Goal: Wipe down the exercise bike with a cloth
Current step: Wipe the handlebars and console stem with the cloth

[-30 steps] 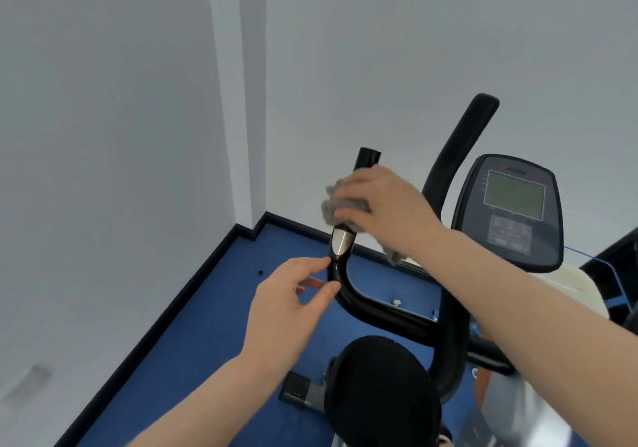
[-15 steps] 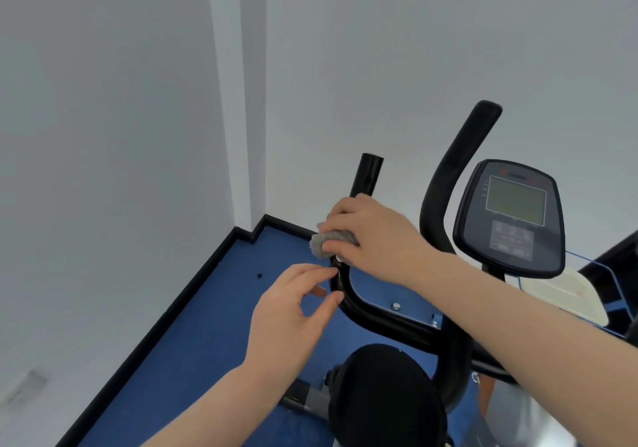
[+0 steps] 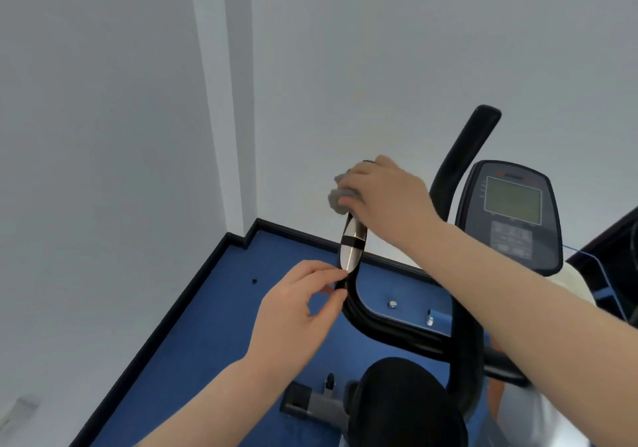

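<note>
The exercise bike's black left handlebar (image 3: 355, 301) rises in the middle, with a silver pulse sensor (image 3: 352, 246) on its grip. My right hand (image 3: 383, 198) grips a grey cloth (image 3: 340, 199) wrapped round the top of that grip, hiding its tip. My left hand (image 3: 300, 312) pinches the bar just below the sensor with thumb and fingertips. The right handlebar (image 3: 466, 146) stands free behind. The console (image 3: 511, 215) with its greenish screen is at the right. The black saddle (image 3: 404, 401) is at the bottom.
White walls meet in a corner close on the left and behind the bike. A blue floor mat (image 3: 214, 336) with a black edge lies under the bike. The grey front stabiliser foot (image 3: 310, 401) sits on the mat.
My right hand slid the cloth from low on the grip up to its top, uncovering the silver sensor. My left hand closed onto the bar below it.
</note>
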Motion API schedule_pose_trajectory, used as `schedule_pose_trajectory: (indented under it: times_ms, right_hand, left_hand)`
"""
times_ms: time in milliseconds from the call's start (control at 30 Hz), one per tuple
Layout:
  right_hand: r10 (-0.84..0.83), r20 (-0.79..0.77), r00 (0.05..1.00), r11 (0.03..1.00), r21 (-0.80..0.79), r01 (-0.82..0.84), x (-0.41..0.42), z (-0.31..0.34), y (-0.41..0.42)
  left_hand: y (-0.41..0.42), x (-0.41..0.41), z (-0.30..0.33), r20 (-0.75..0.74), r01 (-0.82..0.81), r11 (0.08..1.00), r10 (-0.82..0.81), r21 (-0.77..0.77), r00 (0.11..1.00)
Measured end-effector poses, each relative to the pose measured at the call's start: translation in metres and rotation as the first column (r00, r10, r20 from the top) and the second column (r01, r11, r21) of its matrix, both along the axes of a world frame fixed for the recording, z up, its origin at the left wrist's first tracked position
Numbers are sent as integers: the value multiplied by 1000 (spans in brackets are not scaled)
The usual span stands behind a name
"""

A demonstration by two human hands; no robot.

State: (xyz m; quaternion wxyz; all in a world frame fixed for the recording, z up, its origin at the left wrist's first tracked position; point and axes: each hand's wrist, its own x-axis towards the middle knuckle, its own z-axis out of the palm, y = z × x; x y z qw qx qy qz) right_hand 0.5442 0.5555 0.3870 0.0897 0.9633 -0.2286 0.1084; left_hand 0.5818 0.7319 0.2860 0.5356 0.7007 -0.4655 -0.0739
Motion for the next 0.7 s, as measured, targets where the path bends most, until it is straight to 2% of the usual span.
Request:
schedule_pose_trajectory:
  times_ms: [67, 133, 200, 267, 333, 367, 467, 533, 600, 700]
  right_hand:
    - [26, 129, 991, 980, 192, -50, -13, -11, 4]
    - [67, 177, 982, 926, 356, -127, -23, -20, 13]
    - [81, 207, 975, 940, 309, -144, -27, -21, 12]
    - [35, 356, 934, 973, 200, -113, -24, -12, 4]
    - [-85, 527, 846, 969, 242, -54, -17, 0, -3]
    - [-140, 559, 817, 952, 302, -43, -14, 3, -6]
    - [-181, 493, 851, 920, 392, -31, -15, -6, -5]
    - [-163, 486, 859, 932, 361, -27, -23, -14, 0]
    - [-183, 525, 831, 945, 328, 1, -20, -9, -5]
    - [-272, 581, 767, 904, 428, -3, -5, 3, -13]
  left_hand:
    - [-3, 4, -1, -14, 22, 1000, -22, -15, 1000]
    - [-7, 10, 0, -35, 44, 999, -44, -18, 998]
    - [-13, 15, 2, -57, 67, 998, -68, -18, 996]
    - [-21, 20, 7, -85, 89, 996, -91, -24, 992]
    - [-32, 25, 12, -114, 109, 994, -112, -30, 987]
    - [-37, 28, 15, -122, 116, 993, -119, -27, 985]
    - [-53, 38, 22, -86, 164, 986, -162, 13, 983]
    - [-58, 44, 25, -58, 196, 979, -193, 52, 979]
    - [-60, 46, 26, -41, 205, 977, -203, 58, 978]
    - [-60, 46, 24, -41, 204, 978, -202, 52, 979]
